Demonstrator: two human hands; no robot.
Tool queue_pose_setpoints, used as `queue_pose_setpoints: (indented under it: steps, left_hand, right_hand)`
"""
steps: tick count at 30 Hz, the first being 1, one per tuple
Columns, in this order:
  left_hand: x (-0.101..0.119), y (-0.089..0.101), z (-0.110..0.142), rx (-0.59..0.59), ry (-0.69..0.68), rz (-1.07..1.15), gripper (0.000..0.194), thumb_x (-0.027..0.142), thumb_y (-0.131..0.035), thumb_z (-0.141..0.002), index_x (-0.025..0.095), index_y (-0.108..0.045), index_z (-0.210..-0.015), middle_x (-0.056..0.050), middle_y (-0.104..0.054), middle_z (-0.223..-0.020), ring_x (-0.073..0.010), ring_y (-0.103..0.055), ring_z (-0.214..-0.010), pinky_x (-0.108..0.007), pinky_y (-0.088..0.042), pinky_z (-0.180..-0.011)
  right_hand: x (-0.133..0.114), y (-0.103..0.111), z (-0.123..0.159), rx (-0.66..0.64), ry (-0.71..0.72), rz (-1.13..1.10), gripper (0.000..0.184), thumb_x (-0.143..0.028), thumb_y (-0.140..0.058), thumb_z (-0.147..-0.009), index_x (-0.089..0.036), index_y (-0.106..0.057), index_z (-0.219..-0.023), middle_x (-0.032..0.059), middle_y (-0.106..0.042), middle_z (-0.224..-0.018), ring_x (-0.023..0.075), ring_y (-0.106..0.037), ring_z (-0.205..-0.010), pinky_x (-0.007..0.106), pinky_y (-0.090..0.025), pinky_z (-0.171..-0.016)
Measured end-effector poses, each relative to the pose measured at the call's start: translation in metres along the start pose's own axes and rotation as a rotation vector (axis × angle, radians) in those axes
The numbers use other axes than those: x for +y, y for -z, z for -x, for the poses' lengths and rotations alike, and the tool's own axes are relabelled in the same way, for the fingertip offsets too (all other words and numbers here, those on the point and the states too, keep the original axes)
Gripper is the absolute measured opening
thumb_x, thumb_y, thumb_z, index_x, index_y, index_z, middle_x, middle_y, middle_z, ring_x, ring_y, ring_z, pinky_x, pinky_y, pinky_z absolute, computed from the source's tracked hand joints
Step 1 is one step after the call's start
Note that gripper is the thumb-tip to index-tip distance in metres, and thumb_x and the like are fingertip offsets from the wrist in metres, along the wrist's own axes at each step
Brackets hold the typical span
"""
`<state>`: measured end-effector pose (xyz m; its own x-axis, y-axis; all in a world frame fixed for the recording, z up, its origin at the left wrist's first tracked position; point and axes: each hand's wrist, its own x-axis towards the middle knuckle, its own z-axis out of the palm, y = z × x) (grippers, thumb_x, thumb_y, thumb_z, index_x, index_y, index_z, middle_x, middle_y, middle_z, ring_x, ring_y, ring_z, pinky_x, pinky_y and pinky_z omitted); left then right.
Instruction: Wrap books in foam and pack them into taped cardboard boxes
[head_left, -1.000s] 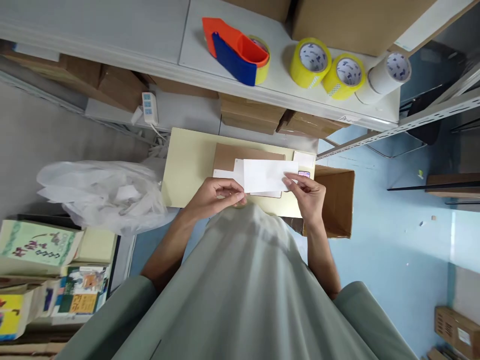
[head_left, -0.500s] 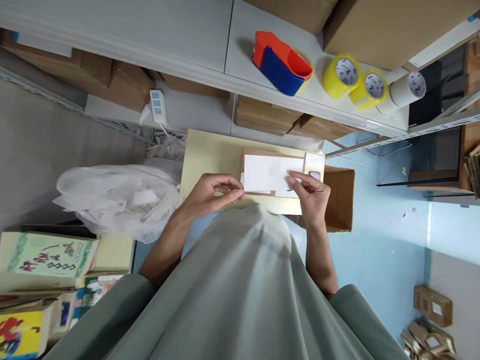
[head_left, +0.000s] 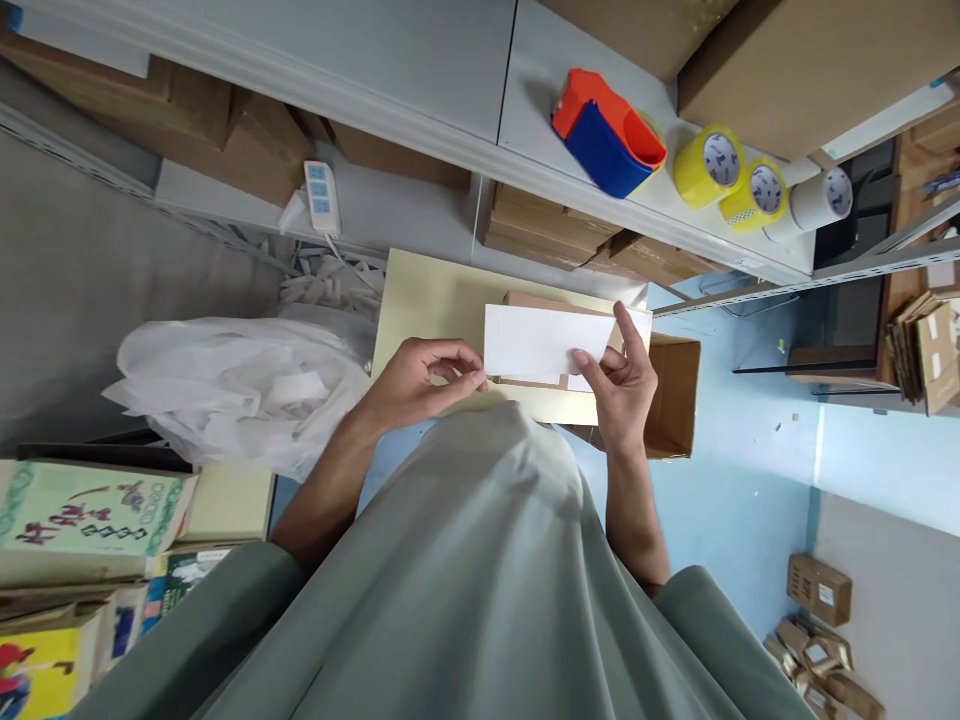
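A blank white strip of paper (head_left: 536, 340) is held level in front of me, over a small cardboard box (head_left: 529, 299) on the pale yellow tabletop (head_left: 431, 300). My left hand (head_left: 431, 382) has its thumb and fingertips pinched together at the strip's lower left corner. At the other end, my right hand (head_left: 626, 385) grips the strip, thumb on top and index finger stretched out, the remaining fingers curled beneath. Most of the cardboard box is hidden under the paper. White pieces show below the strip's lower edge.
Above the table runs a grey shelf (head_left: 420, 130) with a red and blue tape dispenser (head_left: 611, 140) and yellow tape rolls (head_left: 706, 168). A plastic bag (head_left: 225, 390) lies left. An open carton (head_left: 673, 395) stands right. A power strip (head_left: 322, 198) rests on the lower shelf.
My right index finger has lifted and straightened away from the paper, while the thumb stays on it. The strip has shifted slightly over the cardboard box. My view has turned a little.
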<state>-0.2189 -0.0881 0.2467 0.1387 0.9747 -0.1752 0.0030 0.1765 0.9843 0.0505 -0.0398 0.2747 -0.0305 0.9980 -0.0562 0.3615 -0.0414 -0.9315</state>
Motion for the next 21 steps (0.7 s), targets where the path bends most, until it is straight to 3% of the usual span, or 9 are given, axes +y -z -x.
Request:
queue_pose_setpoints:
  steps: [5,9,14,21]
  left_hand:
    - [-0.01,0.007,0.004,0.132,-0.044,-0.025,0.033,0.051,-0.082,-0.089,0.019,-0.077,-0.086,-0.006,-0.081,-0.085,-0.0198,-0.077,-0.079,-0.029,-0.065,-0.077]
    - [-0.014,0.015,0.009,0.215,-0.044,-0.058,0.032,0.053,-0.08,-0.089,0.021,-0.079,-0.09,-0.004,-0.08,-0.087,-0.0187,-0.075,-0.081,-0.028,-0.065,-0.078]
    - [-0.011,0.026,0.016,0.197,-0.017,0.0,0.029,0.05,-0.081,-0.088,0.021,-0.081,-0.088,-0.004,-0.079,-0.085,-0.0184,-0.075,-0.077,-0.028,-0.064,-0.074]
    - [-0.007,0.036,0.02,0.076,0.043,0.203,0.034,0.052,-0.08,-0.085,0.02,-0.078,-0.076,-0.006,-0.074,-0.07,-0.0223,-0.074,-0.07,-0.031,-0.062,-0.059]
  right_hand:
    - [0.001,-0.004,0.002,-0.102,0.108,-0.083,0.036,-0.065,-0.09,-0.09,-0.03,-0.084,-0.096,0.0036,-0.087,-0.1,0.0283,-0.083,-0.103,0.051,-0.068,-0.1]
    - [0.002,-0.005,0.0,-0.301,0.219,-0.045,0.048,-0.076,-0.082,-0.093,-0.031,-0.077,-0.076,0.0058,-0.086,-0.124,0.0369,-0.074,-0.137,0.067,-0.056,-0.12]
    - [0.006,-0.009,-0.001,-0.347,0.273,0.038,0.045,-0.072,-0.079,-0.098,-0.032,-0.076,-0.077,0.0028,-0.08,-0.141,0.0368,-0.063,-0.151,0.07,-0.049,-0.125]
    - [-0.003,-0.015,-0.002,-0.356,0.29,0.094,0.043,-0.069,-0.087,-0.092,-0.032,-0.076,-0.074,0.0034,-0.081,-0.138,0.0402,-0.062,-0.151,0.072,-0.048,-0.125]
